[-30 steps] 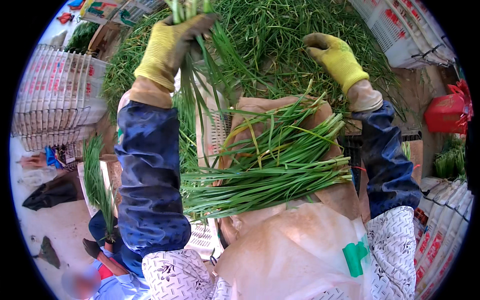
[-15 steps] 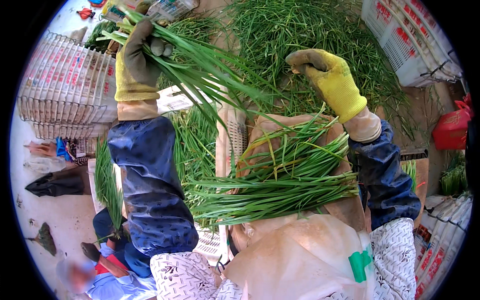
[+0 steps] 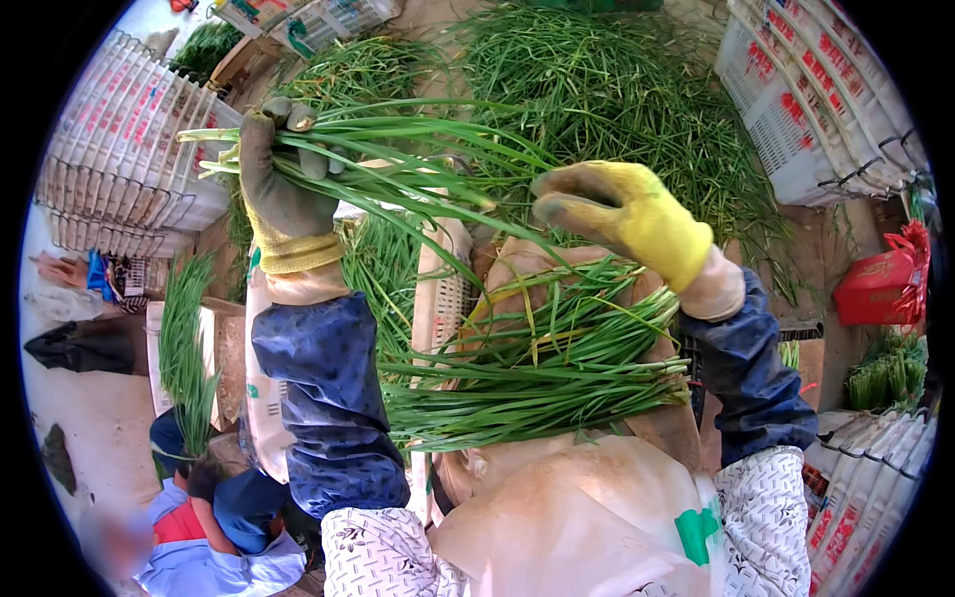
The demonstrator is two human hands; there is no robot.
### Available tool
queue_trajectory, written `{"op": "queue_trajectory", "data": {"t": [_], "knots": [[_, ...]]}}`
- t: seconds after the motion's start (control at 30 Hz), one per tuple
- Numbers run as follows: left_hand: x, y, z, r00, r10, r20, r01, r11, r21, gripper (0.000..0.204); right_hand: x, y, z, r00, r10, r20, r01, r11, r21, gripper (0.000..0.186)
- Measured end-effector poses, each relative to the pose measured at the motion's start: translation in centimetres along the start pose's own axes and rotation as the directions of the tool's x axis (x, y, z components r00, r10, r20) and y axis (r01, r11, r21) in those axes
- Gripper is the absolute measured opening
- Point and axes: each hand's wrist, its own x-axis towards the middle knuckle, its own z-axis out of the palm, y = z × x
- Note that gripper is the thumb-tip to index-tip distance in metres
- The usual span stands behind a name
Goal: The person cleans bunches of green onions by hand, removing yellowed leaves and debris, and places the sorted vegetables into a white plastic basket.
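Note:
My left hand (image 3: 288, 179), in a yellow and grey work glove, is closed round the pale stem ends of a bunch of green chives (image 3: 418, 149). Their long leaves fan out to the right, with the tips hanging downward. My right hand (image 3: 622, 214), gloved alike, is near those tips, thumb and fingers slightly apart and nothing visible between them. Below both hands, a pile of chives (image 3: 557, 383) rests across my covered lap, pale stem ends to the right and leaves to the left.
Loose greens (image 3: 607, 99) heap on the floor ahead. White crates (image 3: 796, 99) stand at far right, and more stacked crates (image 3: 129, 139) at left. A basket (image 3: 438, 289) holds greens beside my lap. A red bag (image 3: 880, 279) stands at right. Another person (image 3: 219, 537) sits at lower left.
My left hand has come down and slightly right with the chives, which now lie more level. My right hand has moved left and down toward the leaf tips.

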Motion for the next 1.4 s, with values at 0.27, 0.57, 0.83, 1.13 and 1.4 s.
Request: {"op": "queue_trajectory", "data": {"t": [0.27, 0.57, 0.83, 1.13, 1.4], "knots": [[-1.7, -2.0, 0.2, 0.997, -0.033, -0.064, 0.027, 0.996, -0.088, 0.026, 2.2, 1.2, 4.8, 0.999, 0.001, -0.041, -0.010, 0.977, -0.215, 0.041], [-3.2, -1.9, -0.2, 0.978, -0.004, -0.211, 0.025, 0.995, 0.096, 0.029, 1.2, -1.0, 4.2, 0.979, -0.091, -0.180, 0.094, 0.996, 0.005, 0.019], [-4.0, -1.4, 0.7, 0.893, -0.122, -0.433, 0.376, 0.732, 0.568, 0.028, 1.2, -2.3, -1.5, 0.967, 0.177, -0.184, -0.108, 0.937, 0.332, 0.021], [-3.3, -1.8, -0.9, 0.890, 0.014, -0.455, 0.258, 0.809, 0.529, 0.021, 0.6, 0.5, -12.4, 0.945, -0.240, -0.224, 0.327, 0.646, 0.690, 0.041], [-4.2, 1.1, -2.8, 0.994, 0.101, 0.031, -0.105, 0.977, 0.183, 0.030, -0.5, 6.1, -6.6, 0.849, 0.415, -0.327, -0.477, 0.869, -0.136, 0.035]]}}
